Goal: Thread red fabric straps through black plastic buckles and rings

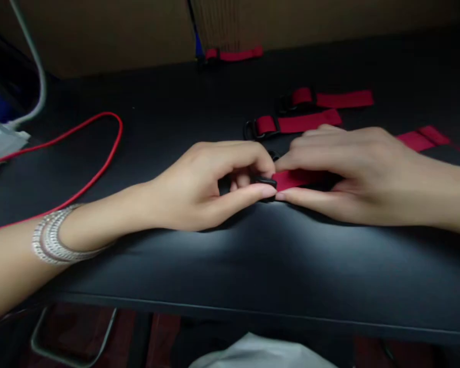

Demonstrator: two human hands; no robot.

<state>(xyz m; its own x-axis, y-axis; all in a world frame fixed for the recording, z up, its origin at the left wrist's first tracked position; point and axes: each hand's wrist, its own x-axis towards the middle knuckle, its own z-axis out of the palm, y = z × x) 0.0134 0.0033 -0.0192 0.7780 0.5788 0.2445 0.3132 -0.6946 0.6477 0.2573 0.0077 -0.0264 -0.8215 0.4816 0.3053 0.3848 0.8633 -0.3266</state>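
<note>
Pinching buckle [266,183], red strap [293,180], left hand [191,186], right hand [358,176]

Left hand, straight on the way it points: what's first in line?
The black plastic buckle on the red strap, already between the fingers of the left hand; beyond it, likely the right hand, though depth is unclear.
</note>
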